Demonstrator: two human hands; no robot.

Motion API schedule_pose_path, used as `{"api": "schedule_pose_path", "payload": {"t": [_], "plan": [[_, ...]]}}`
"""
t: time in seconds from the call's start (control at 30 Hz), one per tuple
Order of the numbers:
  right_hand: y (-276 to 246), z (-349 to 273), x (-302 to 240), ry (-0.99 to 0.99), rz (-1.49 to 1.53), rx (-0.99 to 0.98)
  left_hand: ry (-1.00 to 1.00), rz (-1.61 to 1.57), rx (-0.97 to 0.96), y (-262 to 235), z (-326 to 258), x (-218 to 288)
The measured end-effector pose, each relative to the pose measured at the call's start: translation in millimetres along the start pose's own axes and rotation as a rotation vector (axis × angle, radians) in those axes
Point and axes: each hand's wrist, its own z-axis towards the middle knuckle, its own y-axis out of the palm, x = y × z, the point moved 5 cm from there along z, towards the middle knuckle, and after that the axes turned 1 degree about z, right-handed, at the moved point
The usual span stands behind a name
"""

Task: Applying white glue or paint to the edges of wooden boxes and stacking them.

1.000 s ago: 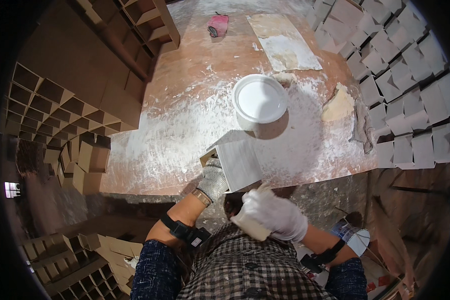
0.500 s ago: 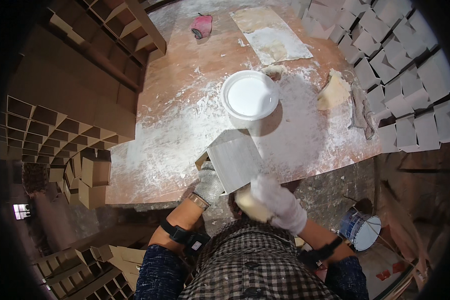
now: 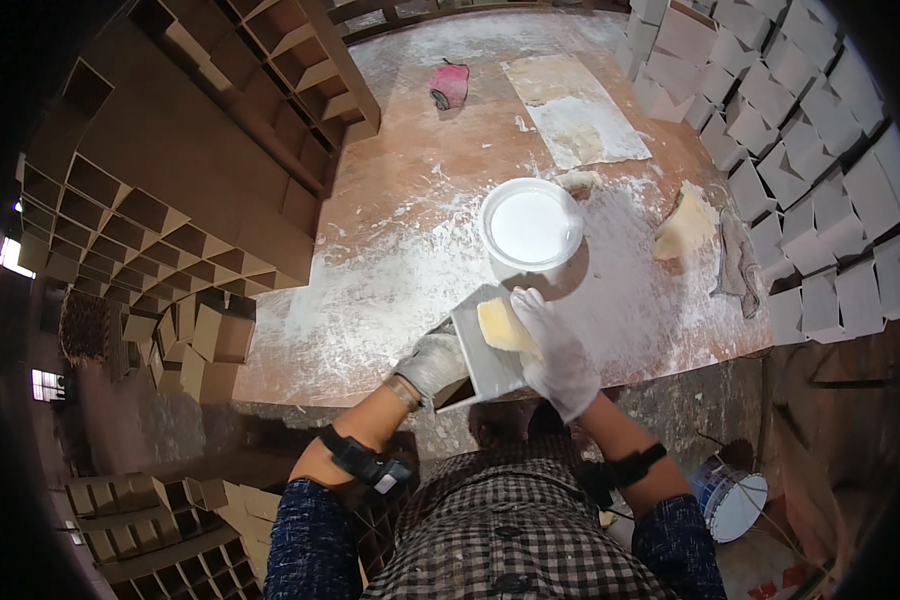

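My left hand (image 3: 435,362), in a greyish glove, grips an open-ended cardboard box (image 3: 490,378) from its left side, partly inside its opening. The box's upper face is streaked with wet grey-white coating. My right hand (image 3: 560,352), in a white glove, holds a yellow sponge (image 3: 500,325) against that face. Some of the right fingers are hidden behind the sponge. Just beyond the box, a round white tub (image 3: 515,263) of white liquid stands on the table.
The board table (image 3: 390,230) is smeared white. White-coated boxes (image 3: 805,235) are stacked at right, plain brown boxes (image 3: 150,235) at left. A pink cloth (image 3: 450,86), pale sheet (image 3: 580,115), torn yellowish piece (image 3: 685,225) and grey rag (image 3: 735,265) lie about. A blue bucket (image 3: 730,500) stands lower right.
My right hand has moved up from the box's near edge onto its upper face with the sponge. The box is tilted differently, and the whole view has shifted.
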Motion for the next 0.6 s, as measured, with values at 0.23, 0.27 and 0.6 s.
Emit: {"api": "schedule_pose_path", "payload": {"t": [0.23, 0.27, 0.6], "plan": [[27.5, 30.2, 71.4, 0.54, 0.631, -0.248, -0.075, 0.622, -0.089, 28.7, 14.8, 29.6], [30.3, 35.2, 74.8, 0.551, 0.628, -0.243, -0.064, 0.617, -0.092, 29.0, 13.0, 30.3], [28.1, 16.9, -3.0, 0.027, 0.011, 0.1, 0.043, 0.154, 0.256, 7.0, 3.7, 26.3]]}}
